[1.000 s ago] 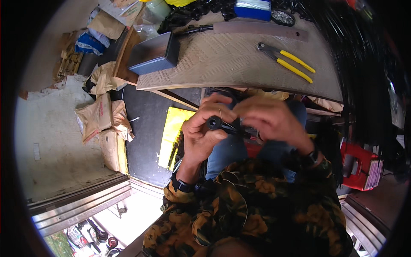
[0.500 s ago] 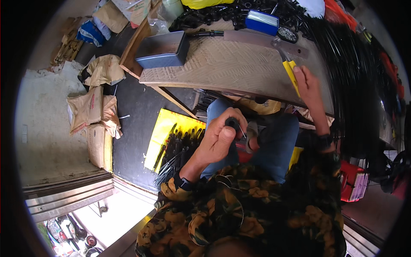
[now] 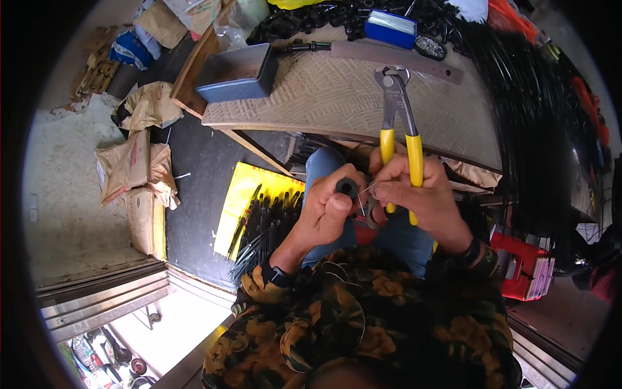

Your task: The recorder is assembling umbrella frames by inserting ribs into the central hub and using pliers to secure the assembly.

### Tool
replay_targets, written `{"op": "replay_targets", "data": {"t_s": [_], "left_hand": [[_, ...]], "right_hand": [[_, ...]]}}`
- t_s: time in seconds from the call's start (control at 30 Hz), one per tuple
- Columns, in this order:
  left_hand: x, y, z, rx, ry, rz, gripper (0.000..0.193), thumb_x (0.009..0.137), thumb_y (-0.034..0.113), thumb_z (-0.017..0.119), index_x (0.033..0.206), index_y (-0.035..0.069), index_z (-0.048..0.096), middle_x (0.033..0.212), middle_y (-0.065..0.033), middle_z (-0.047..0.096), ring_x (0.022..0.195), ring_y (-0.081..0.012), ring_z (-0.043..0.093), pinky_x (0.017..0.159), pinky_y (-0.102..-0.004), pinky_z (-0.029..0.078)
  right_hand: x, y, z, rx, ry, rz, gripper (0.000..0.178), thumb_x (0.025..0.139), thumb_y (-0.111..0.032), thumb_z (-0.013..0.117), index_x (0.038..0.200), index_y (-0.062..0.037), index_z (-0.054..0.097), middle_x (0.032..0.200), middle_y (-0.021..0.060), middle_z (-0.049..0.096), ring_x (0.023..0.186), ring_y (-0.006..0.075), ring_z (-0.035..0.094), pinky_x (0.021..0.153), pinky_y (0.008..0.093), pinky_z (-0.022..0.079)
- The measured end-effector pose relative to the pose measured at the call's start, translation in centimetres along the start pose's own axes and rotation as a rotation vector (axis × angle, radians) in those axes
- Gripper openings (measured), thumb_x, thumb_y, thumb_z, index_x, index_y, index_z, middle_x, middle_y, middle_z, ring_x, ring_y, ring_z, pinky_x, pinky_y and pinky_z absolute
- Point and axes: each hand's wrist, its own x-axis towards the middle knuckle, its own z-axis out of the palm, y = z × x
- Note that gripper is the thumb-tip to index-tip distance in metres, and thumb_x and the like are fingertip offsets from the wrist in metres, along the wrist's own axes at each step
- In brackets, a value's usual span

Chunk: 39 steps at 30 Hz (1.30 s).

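Observation:
My left hand [image 3: 322,211] is closed around a black tube-like part [image 3: 346,187], its hollow round end facing up. A thin wire [image 3: 368,188] sticks out beside that end. Yellow-handled end-cutting pincers [image 3: 415,165] stand upright in my right hand [image 3: 424,201], jaws pointing away from me over the bench edge. The right thumb and fingertips pinch near the wire, close to the left hand. Both hands are above my lap.
Ahead lies the workbench [image 3: 311,97] with a blue-grey bin [image 3: 236,81], a flat metal bar [image 3: 395,59], a blue box [image 3: 391,29] and a small dish [image 3: 429,47]. Long black rods [image 3: 518,97] hang at right. Black-handled rods [image 3: 265,220] lie on a yellow sheet [image 3: 227,214] at left.
My right hand has come from the bench's right side to beside my left hand, bringing the pincers along and turning them upright. The left hand keeps hold of the black part.

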Motion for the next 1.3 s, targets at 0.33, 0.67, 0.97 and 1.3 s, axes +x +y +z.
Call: {"op": "replay_targets", "data": {"t_s": [0.33,0.67,0.97,1.3], "left_hand": [[0.8,0.6,0.0,0.011,0.116,-0.055,0.066,0.087,0.063,0.029,0.085,0.0,0.05,0.059,-0.002,0.047,0.05,-0.0072,0.04,0.047,-0.0225,0.031],[-0.3,0.6,0.0,0.232,0.162,-0.003,0.064,0.088,0.057,0.033,0.1,-0.003,0.051,0.069,-0.0017,0.049,0.058,-0.008,0.045,0.052,-0.0205,0.034],[-0.1,1.5,-1.8,0.208,-0.548,0.2,0.064,0.068,0.017,0.074,0.123,0.007,0.042,0.116,-0.0116,0.055,0.101,-0.031,0.057,0.082,-0.0358,0.046],[-0.9,1.0,0.5,0.298,-0.141,0.089,0.059,0.064,0.016,0.078,0.114,0.007,0.048,0.108,-0.0118,0.056,0.092,-0.0263,0.06,0.078,-0.0314,0.047]], "right_hand": [[-1.8,-4.6,-2.8,-2.213,0.207,-0.798,0.029,0.086,-0.032,0.053,0.111,-0.0186,0.057,0.127,-0.0029,0.043,0.119,0.013,0.04,0.104,0.0466,0.026],[-2.8,-5.5,-1.4,-2.029,-0.161,-0.493,0.022,0.078,-0.025,0.056,0.09,-0.007,0.055,0.112,0.0093,0.05,0.096,0.0204,0.055,0.079,0.0351,0.047],[-3.4,-2.8,-5.3,0.099,-0.551,0.539,0.042,0.081,-0.032,0.065,0.107,-0.0023,0.049,0.096,0.0088,0.057,0.076,0.0197,0.061,0.065,0.0303,0.051],[-4.8,-3.2,-3.0,-1.768,-0.059,-0.354,0.029,0.072,-0.008,0.06,0.101,-0.0106,0.056,0.116,0.0122,0.042,0.103,0.0287,0.049,0.095,0.0457,0.035]]}}
